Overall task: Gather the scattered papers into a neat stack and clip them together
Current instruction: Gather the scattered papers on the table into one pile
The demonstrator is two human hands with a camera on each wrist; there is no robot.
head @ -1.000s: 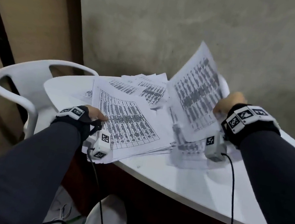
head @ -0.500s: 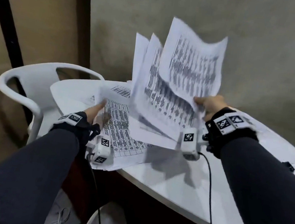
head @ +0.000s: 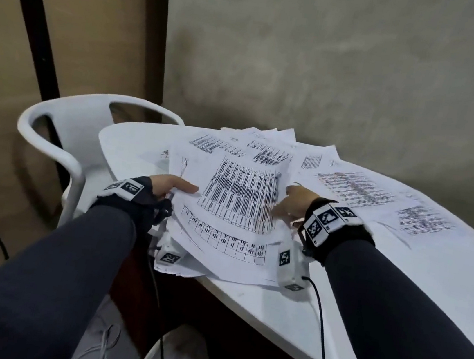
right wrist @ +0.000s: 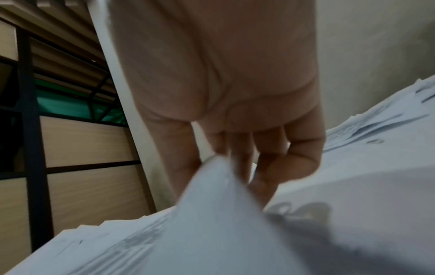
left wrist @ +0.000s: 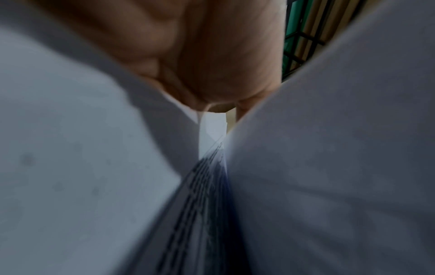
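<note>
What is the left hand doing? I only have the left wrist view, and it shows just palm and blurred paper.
Observer: The left hand holds the left edge of the pile of papers on the white table, thumb on top.
Operator: And the other hand?
Observer: The right hand has its grip on the pile's right edge. The right wrist view shows a sheet's edge between its fingers.
Operator: Is every sheet in the pile?
Observer: No. The loose sheets lie flat on the table to the right, outside the pile.
</note>
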